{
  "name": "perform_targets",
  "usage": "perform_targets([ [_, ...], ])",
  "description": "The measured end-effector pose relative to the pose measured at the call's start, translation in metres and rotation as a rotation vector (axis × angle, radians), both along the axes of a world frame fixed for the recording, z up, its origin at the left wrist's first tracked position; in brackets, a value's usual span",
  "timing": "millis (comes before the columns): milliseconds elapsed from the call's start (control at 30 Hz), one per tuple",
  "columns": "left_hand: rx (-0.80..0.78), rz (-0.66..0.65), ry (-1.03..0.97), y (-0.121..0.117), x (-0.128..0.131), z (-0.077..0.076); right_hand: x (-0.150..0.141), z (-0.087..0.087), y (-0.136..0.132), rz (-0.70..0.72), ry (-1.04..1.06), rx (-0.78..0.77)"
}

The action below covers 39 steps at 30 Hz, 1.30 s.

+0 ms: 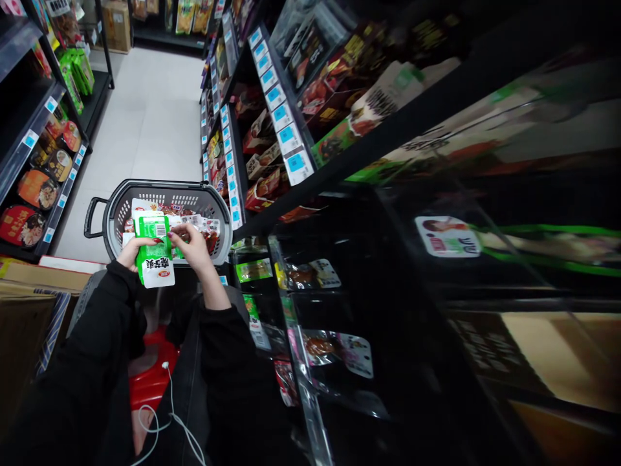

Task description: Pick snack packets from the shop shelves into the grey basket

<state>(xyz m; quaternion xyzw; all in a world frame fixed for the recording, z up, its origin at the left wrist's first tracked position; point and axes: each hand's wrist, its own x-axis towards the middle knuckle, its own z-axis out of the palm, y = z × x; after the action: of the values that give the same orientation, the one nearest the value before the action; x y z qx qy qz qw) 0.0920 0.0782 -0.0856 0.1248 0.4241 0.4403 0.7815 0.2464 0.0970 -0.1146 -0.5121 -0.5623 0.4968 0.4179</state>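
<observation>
Green-and-white snack packet (155, 260), long axis near to far, is gripped by the left hand's fingers (148, 241); the right hand (193, 248), fingers bent, meets its right edge, grip unclear.

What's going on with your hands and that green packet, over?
Left hand gripping green packet. Right hand at its side edge. Gray basket behind it, partly covered from view. Nothing visibly blocking either hand.
</observation>
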Motion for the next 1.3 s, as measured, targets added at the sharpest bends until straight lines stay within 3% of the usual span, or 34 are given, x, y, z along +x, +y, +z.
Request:
perform_targets([
  [100,-0.016,-0.027,0.0,0.0,0.002,0.0,-0.009,-0.004,-0.002,-0.005,-0.059,-0.005],
  [200,-0.021,-0.07,-0.037,0.0,0.003,0.0,-0.011,-0.004,-0.002,-0.047,0.01,-0.094],
  [333,-0.062,-0.048,-0.013,-0.002,0.003,0.001,-0.002,-0.001,0.001,-0.285,0.049,-0.091],
  [433,-0.117,-0.018,0.024,-0.002,0.0,0.002,0.012,-0.001,0.005,-0.45,0.182,-0.127],
  [567,-0.107,-0.033,-0.046,-0.002,-0.002,0.0,0.022,0.002,0.005,-0.489,0.424,-0.125],
  [700,-0.015,-0.007,-0.121,-0.003,-0.001,-0.002,0.016,0.011,0.0,-0.411,0.552,-0.068],
  [900,-0.014,0.098,-0.064,0.0,0.003,0.002,0.017,0.013,-0.003,-0.255,0.562,-0.302],
  [1033,0.036,0.206,-0.002,0.001,0.006,0.003,0.026,0.014,-0.009,0.011,0.446,-0.359],
  [1133,0.038,0.197,0.013,0.001,0.006,0.002,0.027,0.014,-0.013,0.172,0.389,-0.34],
  [1200,0.017,0.178,-0.02,0.001,0.004,0.002,0.024,0.013,-0.013,0.167,0.406,-0.299],
  [1300,0.035,0.185,-0.133,0.0,0.0,0.001,0.019,0.01,-0.011,0.027,0.385,-0.211],
])
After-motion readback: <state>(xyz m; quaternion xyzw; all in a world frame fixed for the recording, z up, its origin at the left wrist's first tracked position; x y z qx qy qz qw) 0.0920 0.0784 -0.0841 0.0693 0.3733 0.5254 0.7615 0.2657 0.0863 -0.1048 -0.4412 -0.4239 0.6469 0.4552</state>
